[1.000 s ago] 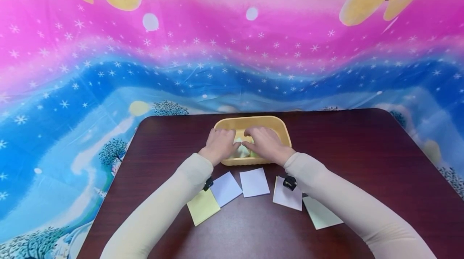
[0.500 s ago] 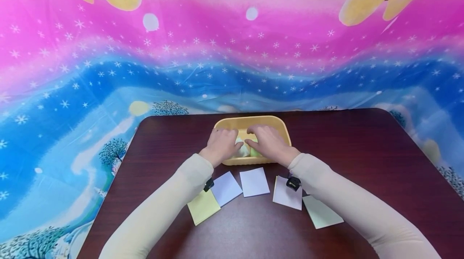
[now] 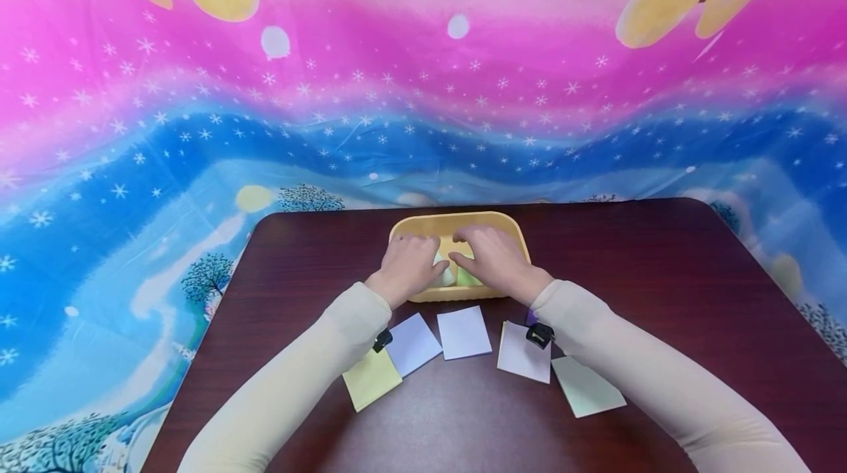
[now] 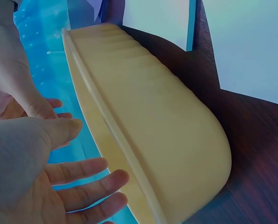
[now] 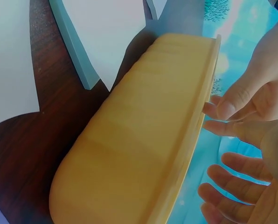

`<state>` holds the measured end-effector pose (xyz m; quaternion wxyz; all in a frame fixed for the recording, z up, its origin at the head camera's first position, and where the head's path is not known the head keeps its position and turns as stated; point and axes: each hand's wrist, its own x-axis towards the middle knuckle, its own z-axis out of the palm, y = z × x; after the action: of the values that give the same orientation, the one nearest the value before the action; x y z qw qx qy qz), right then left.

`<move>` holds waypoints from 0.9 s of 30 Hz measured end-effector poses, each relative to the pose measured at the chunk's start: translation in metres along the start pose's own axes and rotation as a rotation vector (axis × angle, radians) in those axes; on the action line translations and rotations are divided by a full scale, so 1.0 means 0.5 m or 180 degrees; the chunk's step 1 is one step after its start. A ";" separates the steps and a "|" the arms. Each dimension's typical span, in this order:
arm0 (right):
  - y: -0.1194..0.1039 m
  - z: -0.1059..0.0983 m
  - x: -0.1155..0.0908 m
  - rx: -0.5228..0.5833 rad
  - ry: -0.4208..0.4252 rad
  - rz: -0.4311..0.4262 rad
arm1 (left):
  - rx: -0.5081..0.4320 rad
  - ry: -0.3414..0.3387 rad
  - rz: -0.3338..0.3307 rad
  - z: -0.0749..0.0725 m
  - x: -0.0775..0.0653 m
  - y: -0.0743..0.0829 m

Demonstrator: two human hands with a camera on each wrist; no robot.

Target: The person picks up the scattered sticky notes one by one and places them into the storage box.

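A yellow plastic bin (image 3: 459,296) stands near the far edge of the table, and both hands reach over it. My left hand (image 3: 410,267) is over the bin's left half with its fingers loosely bent and nothing in them. Opposite it, my right hand (image 3: 495,260) is held over the right half, its thumb and fingers apart. In the left wrist view the bin's outer wall (image 4: 139,102) slants past the left fingers (image 4: 90,189). Inside the bin lie a whitish lump (image 3: 445,276) and a yellow-green piece (image 3: 467,278), both partly hidden by the hands.
In front of the bin, square note pads lie in an arc: yellow (image 3: 373,381), bluish (image 3: 413,344), white (image 3: 465,333), pale lilac (image 3: 524,355) and pale green (image 3: 587,386). A purple bit (image 3: 531,317) shows beside the right wrist. A patterned cloth (image 3: 423,90) hangs behind the table (image 3: 662,274).
My right hand has drawn slightly to the right, away from the left, and more of the yellow-green piece shows. My left hand has shifted a little right, over the whitish lump.
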<state>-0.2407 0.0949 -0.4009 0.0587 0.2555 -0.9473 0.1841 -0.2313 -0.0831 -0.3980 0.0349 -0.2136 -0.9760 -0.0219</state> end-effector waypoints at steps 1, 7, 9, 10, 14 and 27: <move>0.000 -0.001 0.000 -0.0006 0.0002 0.0002 | -0.0011 0.0003 -0.0001 0.000 0.000 0.001; 0.001 -0.005 -0.002 -0.0028 0.0043 -0.0025 | -0.0014 -0.0016 -0.0017 -0.006 -0.001 0.008; 0.002 -0.005 -0.003 -0.0019 0.0057 -0.0042 | -0.0002 -0.0029 -0.0023 -0.008 -0.002 0.011; 0.002 -0.006 -0.004 -0.0012 0.0063 -0.0045 | -0.0001 -0.0029 -0.0024 -0.008 -0.002 0.012; 0.002 -0.007 -0.006 -0.0006 0.0086 -0.0054 | -0.0005 -0.0039 -0.0033 -0.009 -0.004 0.015; 0.008 -0.019 -0.022 -0.0038 0.0131 -0.0037 | -0.0039 0.0075 0.0066 -0.015 -0.009 0.028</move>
<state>-0.2331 0.1065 -0.3957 0.0807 0.2568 -0.9455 0.1832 -0.2212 -0.0727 -0.3902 0.0454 -0.2237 -0.9731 -0.0300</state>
